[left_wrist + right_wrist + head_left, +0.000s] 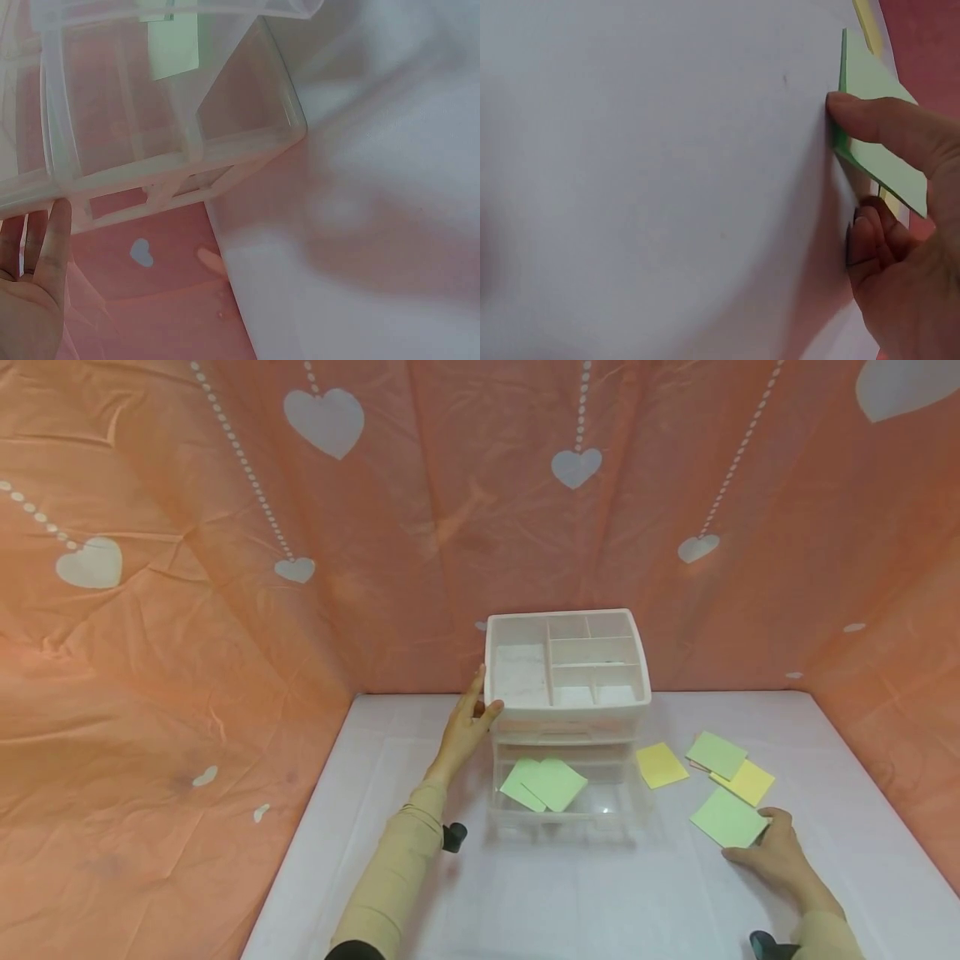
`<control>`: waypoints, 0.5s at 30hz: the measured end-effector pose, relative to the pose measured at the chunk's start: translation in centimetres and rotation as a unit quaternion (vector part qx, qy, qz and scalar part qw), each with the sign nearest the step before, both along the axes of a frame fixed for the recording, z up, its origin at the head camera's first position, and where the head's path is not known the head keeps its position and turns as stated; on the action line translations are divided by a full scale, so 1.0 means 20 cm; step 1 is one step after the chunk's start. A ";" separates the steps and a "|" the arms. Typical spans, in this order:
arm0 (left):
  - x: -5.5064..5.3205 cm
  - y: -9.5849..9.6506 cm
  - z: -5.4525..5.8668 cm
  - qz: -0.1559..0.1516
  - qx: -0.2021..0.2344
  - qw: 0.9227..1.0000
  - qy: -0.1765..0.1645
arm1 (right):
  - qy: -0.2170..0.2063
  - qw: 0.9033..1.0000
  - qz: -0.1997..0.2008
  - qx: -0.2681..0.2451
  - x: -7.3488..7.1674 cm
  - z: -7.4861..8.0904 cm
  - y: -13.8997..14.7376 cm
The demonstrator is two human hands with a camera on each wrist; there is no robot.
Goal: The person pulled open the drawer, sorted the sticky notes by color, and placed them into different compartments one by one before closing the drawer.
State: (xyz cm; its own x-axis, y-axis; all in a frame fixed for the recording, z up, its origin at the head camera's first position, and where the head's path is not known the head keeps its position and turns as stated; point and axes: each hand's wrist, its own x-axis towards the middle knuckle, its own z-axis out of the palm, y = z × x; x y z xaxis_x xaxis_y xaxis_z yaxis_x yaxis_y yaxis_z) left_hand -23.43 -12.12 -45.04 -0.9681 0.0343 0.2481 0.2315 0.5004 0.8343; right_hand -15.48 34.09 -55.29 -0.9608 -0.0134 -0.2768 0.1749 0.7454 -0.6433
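Observation:
A white plastic drawer organizer (570, 707) stands at the back of the table, with a sectioned top. Its lower clear drawer (600, 814) is pulled out and holds two green sticky notes (555, 785). My left hand (467, 727) rests against the organizer's left side, fingers extended; the left wrist view shows its fingertips at the frame's edge. On the right, my right hand (780, 860) pinches the corner of a green sticky note pad (727, 817). In the right wrist view that pad (889, 154) stands tilted, with the thumb over its edge.
Beside the drawer lies a yellow sticky note (662, 766). Farther right, another green sticky note (716, 754) overlaps a yellow one (750, 783), with a pinkish edge below. An orange curtain (465, 527) with hearts encloses the white table (555, 902) behind and at both sides.

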 end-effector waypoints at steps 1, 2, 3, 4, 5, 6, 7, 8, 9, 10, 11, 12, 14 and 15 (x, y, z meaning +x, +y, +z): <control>0.00 0.00 0.00 0.000 -0.001 1.000 -0.001 | -0.007 1.000 0.003 -0.006 0.00 0.00 0.00; 0.00 0.00 0.00 0.000 -0.001 1.000 -0.001 | -0.016 1.000 0.003 -0.011 0.00 0.00 0.00; 0.00 0.00 0.00 0.000 -0.002 1.000 -0.001 | -0.023 1.000 0.001 -0.013 0.00 0.01 0.00; 0.00 0.00 0.00 0.001 -0.003 1.000 -0.002 | -0.027 0.999 0.000 -0.018 -0.01 0.01 0.00; 0.00 0.00 0.00 0.002 -0.003 1.000 -0.004 | -0.026 0.999 -0.002 -0.018 -0.01 0.01 0.00; 0.00 0.00 0.00 0.002 -0.003 1.000 -0.004 | -0.021 1.000 -0.004 -0.018 -0.01 0.01 0.00; 0.00 0.00 0.00 0.002 -0.003 1.000 -0.004 | -0.013 1.000 -0.007 -0.019 -0.01 0.01 0.00; -0.01 0.00 0.00 0.002 -0.003 1.000 -0.005 | -0.005 1.000 -0.009 -0.024 -0.01 0.01 0.00; -0.01 0.00 0.00 0.002 -0.003 1.000 -0.006 | 0.003 1.000 -0.009 -0.029 -0.01 0.00 0.00; -0.01 0.00 0.00 0.001 -0.003 1.000 -0.006 | 0.008 0.999 -0.009 -0.032 -0.01 0.00 0.01; -0.01 0.00 0.00 0.000 -0.002 1.000 -0.007 | 0.010 0.999 -0.010 -0.035 -0.01 -0.01 0.01; -0.01 0.00 0.00 0.000 -0.001 1.000 -0.007 | 0.012 0.999 -0.011 -0.043 -0.01 -0.01 0.01; 0.00 0.00 0.00 0.000 0.001 1.000 -0.009 | 0.008 0.998 -0.014 -0.061 -0.01 -0.01 0.01; 0.00 0.00 0.00 0.000 0.001 1.000 -0.010 | 0.005 0.997 -0.018 -0.075 0.00 -0.01 0.01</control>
